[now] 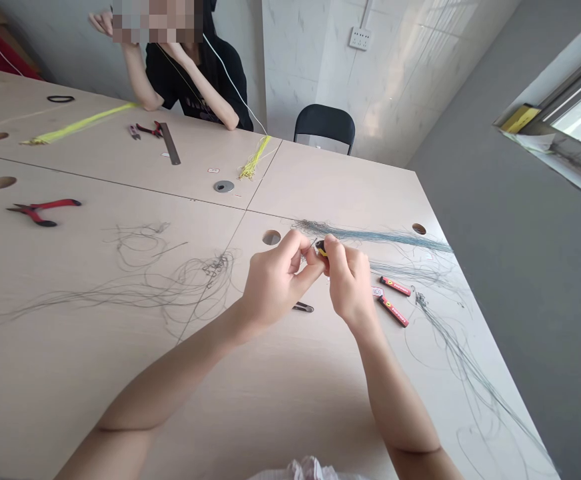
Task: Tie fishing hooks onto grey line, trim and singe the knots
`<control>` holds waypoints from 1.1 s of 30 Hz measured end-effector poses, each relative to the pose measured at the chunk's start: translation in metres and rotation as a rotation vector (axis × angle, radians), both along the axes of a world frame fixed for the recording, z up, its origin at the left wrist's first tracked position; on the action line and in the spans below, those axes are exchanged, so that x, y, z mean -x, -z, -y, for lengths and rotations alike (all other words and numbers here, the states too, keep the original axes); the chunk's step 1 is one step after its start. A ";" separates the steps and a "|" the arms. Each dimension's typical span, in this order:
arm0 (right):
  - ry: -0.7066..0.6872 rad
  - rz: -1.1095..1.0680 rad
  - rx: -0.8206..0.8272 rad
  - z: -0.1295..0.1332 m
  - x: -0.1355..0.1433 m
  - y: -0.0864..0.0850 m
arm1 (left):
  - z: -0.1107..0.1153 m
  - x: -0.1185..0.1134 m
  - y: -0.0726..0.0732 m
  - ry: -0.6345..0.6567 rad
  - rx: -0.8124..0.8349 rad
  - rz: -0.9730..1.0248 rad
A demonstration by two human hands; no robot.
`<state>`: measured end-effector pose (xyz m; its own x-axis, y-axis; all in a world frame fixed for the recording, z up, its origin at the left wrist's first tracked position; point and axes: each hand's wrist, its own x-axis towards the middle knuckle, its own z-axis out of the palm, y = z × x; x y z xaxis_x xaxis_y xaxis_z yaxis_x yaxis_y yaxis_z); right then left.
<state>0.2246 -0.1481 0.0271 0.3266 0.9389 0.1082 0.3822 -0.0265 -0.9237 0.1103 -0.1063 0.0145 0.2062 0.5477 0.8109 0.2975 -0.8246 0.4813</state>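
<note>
Over the table, my left hand and my right hand meet at the fingertips. Thumb and finger of my left hand are pinched on a thin dark fishing line, whose end is too small to make out. My right hand is closed round a small lighter; only its black and yellow end shows. Below the hands, dark thread snips lie partly hidden. Two red lighters lie just right of my right hand. Behind my hands runs a bundle of bluish lines.
Loose dark lines with hooks spread left, near red-handled pliers. More lines trail off the right edge. Across the table sits a person, near yellow bundles, a metal ruler and a grey spool.
</note>
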 end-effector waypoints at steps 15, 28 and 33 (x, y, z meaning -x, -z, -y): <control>-0.023 0.017 0.019 0.000 0.001 -0.001 | -0.001 0.000 0.000 -0.027 0.017 -0.005; -0.059 -0.445 0.048 -0.005 0.001 -0.003 | -0.003 0.001 0.002 -0.003 0.073 0.008; -0.314 -0.831 0.266 -0.008 -0.003 -0.010 | -0.003 0.001 0.004 0.008 0.111 0.031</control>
<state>0.2272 -0.1401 0.0368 -0.0703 0.9579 -0.2785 -0.3746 -0.2841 -0.8826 0.1097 -0.1037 0.0107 0.1865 0.6327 0.7516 0.2746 -0.7681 0.5785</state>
